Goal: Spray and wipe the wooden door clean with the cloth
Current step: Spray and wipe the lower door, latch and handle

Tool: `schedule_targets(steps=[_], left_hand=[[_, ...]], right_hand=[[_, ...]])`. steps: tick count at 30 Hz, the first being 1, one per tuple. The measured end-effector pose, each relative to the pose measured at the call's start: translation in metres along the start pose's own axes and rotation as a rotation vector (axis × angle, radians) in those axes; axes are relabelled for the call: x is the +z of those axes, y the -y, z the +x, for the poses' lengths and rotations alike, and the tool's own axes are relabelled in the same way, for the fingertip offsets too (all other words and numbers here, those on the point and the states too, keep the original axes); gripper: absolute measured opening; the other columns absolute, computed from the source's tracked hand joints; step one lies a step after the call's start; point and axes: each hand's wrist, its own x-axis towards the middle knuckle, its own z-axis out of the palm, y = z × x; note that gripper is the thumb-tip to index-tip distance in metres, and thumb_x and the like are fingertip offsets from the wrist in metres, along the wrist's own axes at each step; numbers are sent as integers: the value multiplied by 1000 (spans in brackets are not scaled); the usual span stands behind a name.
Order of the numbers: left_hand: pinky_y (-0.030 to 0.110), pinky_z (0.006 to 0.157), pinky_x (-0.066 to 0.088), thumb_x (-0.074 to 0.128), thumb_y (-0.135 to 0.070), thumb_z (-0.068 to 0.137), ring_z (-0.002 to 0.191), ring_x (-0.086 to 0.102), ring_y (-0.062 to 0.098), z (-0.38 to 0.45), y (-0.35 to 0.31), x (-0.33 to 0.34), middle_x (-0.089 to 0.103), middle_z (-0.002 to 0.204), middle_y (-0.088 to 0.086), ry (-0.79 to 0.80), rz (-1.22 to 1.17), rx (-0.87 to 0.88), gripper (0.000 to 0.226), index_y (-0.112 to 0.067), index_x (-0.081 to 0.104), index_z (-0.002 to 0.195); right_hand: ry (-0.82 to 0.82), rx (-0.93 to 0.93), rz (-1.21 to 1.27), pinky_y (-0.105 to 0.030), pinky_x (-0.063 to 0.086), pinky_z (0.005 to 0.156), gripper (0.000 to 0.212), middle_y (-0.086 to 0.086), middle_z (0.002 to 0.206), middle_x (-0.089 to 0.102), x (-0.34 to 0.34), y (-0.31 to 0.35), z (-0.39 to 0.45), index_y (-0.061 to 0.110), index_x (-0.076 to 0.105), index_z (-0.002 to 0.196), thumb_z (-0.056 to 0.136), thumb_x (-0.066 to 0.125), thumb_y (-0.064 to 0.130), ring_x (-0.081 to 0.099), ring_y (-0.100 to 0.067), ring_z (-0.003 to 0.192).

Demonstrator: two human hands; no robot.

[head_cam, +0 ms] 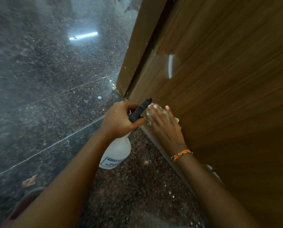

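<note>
The wooden door (228, 76) fills the right half of the view, brown with a glossy wet patch higher up. My right hand (163, 127) presses a pale cloth (168, 115) flat against the door's lower part, fingers spread straight over it; most of the cloth is hidden under the hand. My left hand (119, 119) grips the neck of a white spray bottle (116, 153), whose black trigger head points toward the door just left of the cloth. The bottle hangs below my fist, above the floor.
The wooden door frame (137, 51) stands left of the door. A polished dark granite wall (46, 71) covers the left side, and speckled granite floor (137, 186) lies below. A foot in a sandal (25, 204) shows at bottom left.
</note>
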Motion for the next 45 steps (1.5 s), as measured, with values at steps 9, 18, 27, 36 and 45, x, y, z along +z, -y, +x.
schedule_targets(steps=[9, 18, 27, 36, 45], left_hand=[[43, 48, 43, 51, -47, 63, 47, 51, 29, 0, -2, 7, 55, 54, 7, 59, 0, -4, 15, -33, 51, 58], [41, 50, 39, 56, -48, 64, 48, 44, 16, 1, -3, 9, 49, 49, -11, -7, -119, -60, 12, -38, 56, 57], [53, 52, 44, 55, -44, 64, 52, 49, 36, -2, 3, 3, 52, 55, 11, -32, -116, -61, 32, -12, 54, 61], [49, 50, 43, 58, -43, 67, 48, 46, 29, 6, 12, -6, 49, 52, 7, -91, -130, -98, 20, -26, 55, 58], [45, 51, 42, 57, -43, 66, 51, 49, 27, 6, 15, -13, 52, 54, 5, -95, -110, -80, 29, -15, 56, 62]], right_hand=[[-546, 564, 21, -50, 5, 113, 50, -11, 149, 40, -77, -89, 48, 13, 48, 140, 90, 47, 3, 33, -27, 139], [-132, 91, 26, -53, 3, 115, 50, -14, 150, 38, -13, -7, 37, 5, 46, 140, 95, 29, 15, 35, -30, 139], [-461, 475, -29, -55, 10, 113, 50, -15, 150, 38, -76, -82, 72, 13, 45, 141, 92, 46, 7, 34, -34, 138], [-407, 261, -25, -51, 1, 116, 46, -20, 152, 31, -34, -38, 84, 4, 38, 145, 100, 27, 8, 30, -34, 141], [-253, 133, 15, -54, -11, 114, 47, -16, 153, 32, -18, -14, 84, 4, 44, 141, 96, 38, 16, 30, -32, 141]])
